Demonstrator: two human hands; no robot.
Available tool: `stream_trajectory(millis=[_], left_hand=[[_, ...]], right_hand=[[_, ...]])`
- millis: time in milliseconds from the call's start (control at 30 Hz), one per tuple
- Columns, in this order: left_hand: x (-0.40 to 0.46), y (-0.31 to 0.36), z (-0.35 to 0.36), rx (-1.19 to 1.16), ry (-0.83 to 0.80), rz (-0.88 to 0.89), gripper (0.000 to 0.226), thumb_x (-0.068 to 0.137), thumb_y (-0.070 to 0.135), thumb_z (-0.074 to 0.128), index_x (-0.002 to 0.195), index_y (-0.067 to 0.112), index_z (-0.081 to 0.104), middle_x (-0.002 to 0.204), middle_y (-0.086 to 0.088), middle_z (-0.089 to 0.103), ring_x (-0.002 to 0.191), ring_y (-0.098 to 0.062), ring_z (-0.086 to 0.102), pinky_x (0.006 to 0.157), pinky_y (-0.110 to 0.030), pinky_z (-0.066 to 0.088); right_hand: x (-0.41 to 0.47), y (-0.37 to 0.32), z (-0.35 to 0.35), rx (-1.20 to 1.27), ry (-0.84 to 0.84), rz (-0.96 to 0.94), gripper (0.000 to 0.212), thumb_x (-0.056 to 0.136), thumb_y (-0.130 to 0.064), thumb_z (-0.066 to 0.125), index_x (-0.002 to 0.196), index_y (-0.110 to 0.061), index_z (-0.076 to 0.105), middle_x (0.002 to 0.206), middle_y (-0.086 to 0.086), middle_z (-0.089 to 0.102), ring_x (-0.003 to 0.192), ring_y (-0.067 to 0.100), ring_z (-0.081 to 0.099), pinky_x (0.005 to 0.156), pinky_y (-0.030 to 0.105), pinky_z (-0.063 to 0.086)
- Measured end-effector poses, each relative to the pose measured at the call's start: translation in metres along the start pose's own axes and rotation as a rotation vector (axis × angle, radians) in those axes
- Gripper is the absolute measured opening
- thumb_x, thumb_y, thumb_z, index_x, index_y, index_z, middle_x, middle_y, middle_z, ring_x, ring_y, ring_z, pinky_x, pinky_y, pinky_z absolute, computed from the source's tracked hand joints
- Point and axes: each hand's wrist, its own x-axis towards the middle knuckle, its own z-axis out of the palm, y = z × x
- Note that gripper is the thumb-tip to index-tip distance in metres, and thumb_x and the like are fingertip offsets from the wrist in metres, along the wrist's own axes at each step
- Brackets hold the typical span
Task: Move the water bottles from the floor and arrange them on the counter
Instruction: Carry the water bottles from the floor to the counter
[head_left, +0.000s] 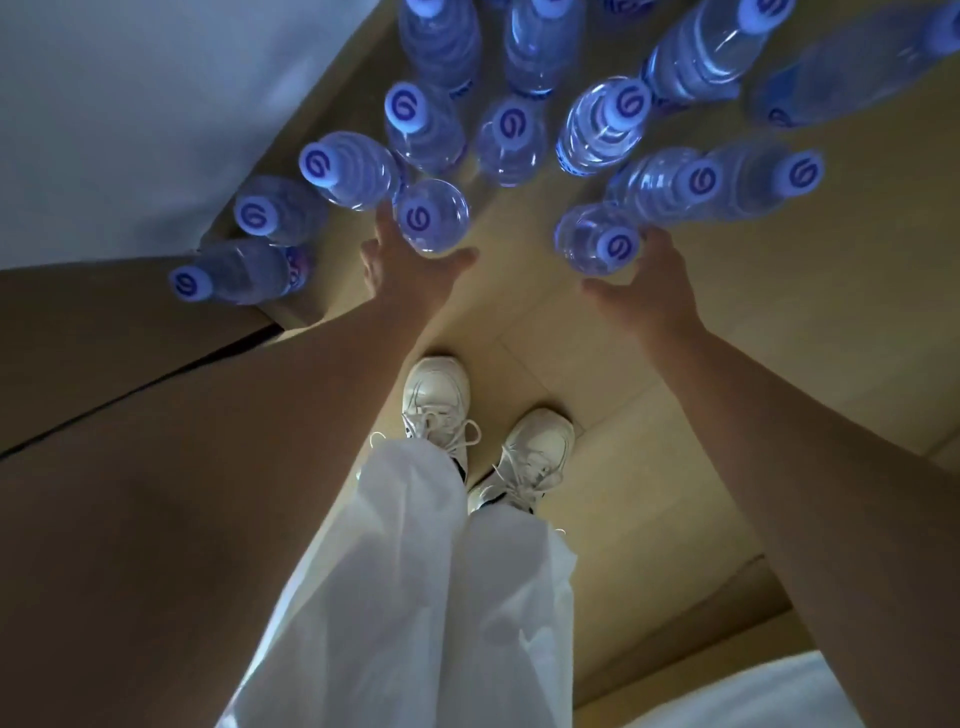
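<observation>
Tan tiled floor (597, 364) seen from the head, many upright water bottles (511, 140) clustered on it, left hand (405, 270) spread wide around one bottle (431, 215), right hand (644, 286) cupping another bottle (602, 239), white sneakers (436, 395) below.
</observation>
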Motion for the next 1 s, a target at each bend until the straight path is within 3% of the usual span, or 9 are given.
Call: stream_trajectory(millis=[100, 167, 300, 367, 467, 633, 767, 867, 1000], left_hand=[[0.019, -0.003, 0.006, -0.063, 0.002, 0.051, 0.097, 0.05, 0.046, 0.084, 0.131, 0.014, 0.041, 0.127, -0.014, 0.049, 0.116, -0.028, 0.051, 0.099, -0.042, 0.044], [0.022, -0.003, 0.008, -0.072, 0.054, 0.065, 0.098, 0.048, 0.053, 0.079, 0.13, 0.015, 0.042, 0.126, -0.011, 0.05, 0.114, -0.025, 0.052, 0.098, -0.039, 0.045], [0.023, -0.007, 0.011, -0.13, 0.092, 0.113, 0.077, 0.066, 0.031, 0.081, 0.13, 0.011, 0.043, 0.118, -0.011, 0.054, 0.107, -0.025, 0.054, 0.091, -0.036, 0.047], [0.023, -0.004, 0.008, -0.112, 0.081, 0.111, 0.068, 0.071, 0.029, 0.079, 0.128, 0.012, 0.045, 0.117, -0.009, 0.056, 0.106, -0.024, 0.056, 0.089, -0.034, 0.048], [0.012, -0.002, -0.003, 0.022, 0.012, 0.152, 0.066, 0.076, 0.035, 0.074, 0.13, 0.011, 0.043, 0.124, -0.011, 0.055, 0.113, -0.026, 0.053, 0.094, -0.037, 0.044], [-0.047, 0.016, -0.032, 0.039, -0.107, 0.215, 0.063, 0.071, 0.026, 0.08, 0.121, 0.004, 0.05, 0.117, -0.02, 0.057, 0.107, -0.034, 0.056, 0.091, -0.043, 0.047], [-0.111, 0.029, -0.061, -0.001, -0.055, 0.228, 0.065, 0.066, 0.03, 0.081, 0.122, 0.016, 0.052, 0.12, -0.006, 0.057, 0.104, -0.021, 0.058, 0.088, -0.029, 0.045], [-0.158, 0.042, -0.086, -0.042, -0.058, 0.214, 0.069, 0.068, 0.032, 0.081, 0.127, 0.022, 0.048, 0.123, 0.001, 0.057, 0.109, -0.02, 0.057, 0.095, -0.039, 0.045], [-0.225, 0.064, -0.129, -0.138, -0.056, 0.261, 0.06, 0.064, 0.031, 0.078, 0.116, 0.016, 0.051, 0.111, -0.004, 0.061, 0.103, -0.027, 0.058, 0.089, -0.048, 0.048]], right_hand=[[0.022, 0.004, 0.001, -0.049, -0.03, -0.127, 0.072, 0.071, -0.027, 0.077, 0.134, -0.018, 0.043, 0.126, 0.013, 0.051, 0.112, 0.026, 0.053, 0.092, 0.032, 0.045], [0.034, 0.003, -0.001, -0.054, -0.051, -0.201, 0.068, 0.069, -0.025, 0.078, 0.128, -0.014, 0.048, 0.123, 0.015, 0.053, 0.111, 0.028, 0.054, 0.095, 0.038, 0.045], [0.034, 0.007, 0.003, -0.055, -0.038, -0.228, 0.065, 0.072, -0.027, 0.078, 0.127, -0.011, 0.048, 0.126, 0.013, 0.051, 0.115, 0.026, 0.05, 0.098, 0.032, 0.041], [0.027, 0.007, 0.005, -0.06, -0.007, -0.21, 0.06, 0.074, -0.03, 0.076, 0.124, -0.011, 0.05, 0.124, 0.014, 0.05, 0.111, 0.024, 0.052, 0.094, 0.03, 0.043], [0.013, 0.004, 0.002, -0.15, -0.032, -0.171, 0.051, 0.077, -0.034, 0.072, 0.118, -0.01, 0.054, 0.116, 0.017, 0.056, 0.104, 0.03, 0.057, 0.088, 0.038, 0.046], [-0.048, -0.011, -0.018, -0.142, -0.068, -0.284, 0.055, 0.077, -0.026, 0.074, 0.123, -0.005, 0.054, 0.122, 0.018, 0.055, 0.111, 0.034, 0.054, 0.097, 0.044, 0.041], [-0.112, -0.039, -0.051, -0.044, 0.019, -0.421, 0.05, 0.074, -0.017, 0.078, 0.113, 0.005, 0.056, 0.113, 0.021, 0.059, 0.104, 0.033, 0.057, 0.093, 0.033, 0.04], [-0.16, -0.062, -0.078, 0.041, 0.01, -0.448, 0.047, 0.076, -0.019, 0.077, 0.114, 0.0, 0.057, 0.109, 0.015, 0.063, 0.102, 0.028, 0.059, 0.091, 0.032, 0.043], [-0.223, -0.092, -0.11, 0.04, 0.004, -0.58, 0.04, 0.079, -0.02, 0.074, 0.111, -0.003, 0.058, 0.106, 0.012, 0.063, 0.101, 0.028, 0.058, 0.092, 0.04, 0.044]])
